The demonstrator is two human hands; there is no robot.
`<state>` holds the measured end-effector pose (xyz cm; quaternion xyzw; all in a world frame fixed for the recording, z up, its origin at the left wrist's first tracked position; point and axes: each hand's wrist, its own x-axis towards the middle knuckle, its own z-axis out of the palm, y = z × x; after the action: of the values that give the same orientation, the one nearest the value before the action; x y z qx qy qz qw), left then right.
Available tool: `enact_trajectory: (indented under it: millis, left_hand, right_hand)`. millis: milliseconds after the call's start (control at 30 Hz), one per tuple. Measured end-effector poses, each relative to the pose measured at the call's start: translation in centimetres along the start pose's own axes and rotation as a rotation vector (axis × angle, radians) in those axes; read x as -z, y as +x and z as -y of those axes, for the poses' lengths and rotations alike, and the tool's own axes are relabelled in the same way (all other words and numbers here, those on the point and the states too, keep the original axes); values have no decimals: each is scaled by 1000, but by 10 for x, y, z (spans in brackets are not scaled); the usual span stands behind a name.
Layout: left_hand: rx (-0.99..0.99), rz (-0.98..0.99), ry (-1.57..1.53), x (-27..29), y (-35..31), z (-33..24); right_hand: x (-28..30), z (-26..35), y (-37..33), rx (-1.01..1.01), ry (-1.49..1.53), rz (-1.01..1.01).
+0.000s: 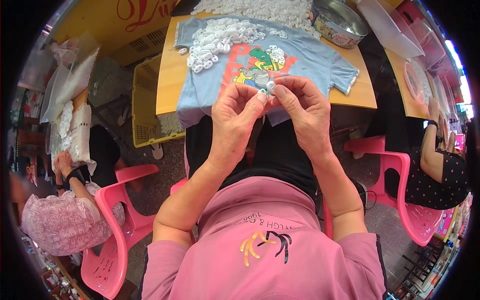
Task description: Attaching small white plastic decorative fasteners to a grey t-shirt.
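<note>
Both my hands meet in front of me, just above the near edge of a light blue T-shirt spread on the table. My left hand is closed in a pinch on a small white plastic piece, mostly covered by thumb and finger. Between thumb and forefinger of my right hand is another small white plastic piece with a round hole. The two pieces are close together; I cannot tell whether they are joined. On the shirt lies a heap of similar white oval pieces, with a small cluster on its printed dinosaur.
More white pieces cover the table's far side, beside a round metal tin. A yellow crate stands on the floor at left. People sit at side tables on pink chairs, one at left and one at right.
</note>
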<state>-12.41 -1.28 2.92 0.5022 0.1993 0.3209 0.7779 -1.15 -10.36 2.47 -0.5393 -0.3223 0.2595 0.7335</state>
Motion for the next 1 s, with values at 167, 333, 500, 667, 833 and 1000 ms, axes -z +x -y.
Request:
enact_trajectory:
  millis: [167, 333, 500, 667, 833, 1000]
  left_hand:
    - [26, -13, 10, -3, -1, 0]
    - [20, 8, 6, 1, -2, 5]
    - [-26, 16, -2, 1, -1, 10]
    - [-30, 6, -39, -2, -3, 11]
    - [-77, 5, -83, -3, 0, 20]
    - [-87, 6, -123, -5, 7, 21]
  right_hand:
    - [1, 1, 0, 6, -11, -8]
    - [0, 0, -1, 5, -29, -7]
    - [-3, 3, -4, 13, 1, 27]
    - [-6, 3, -9, 73, -26, -14]
    - [-8, -9, -12, 161, -49, -46]
    - [-8, -6, -4, 154, -62, -81]
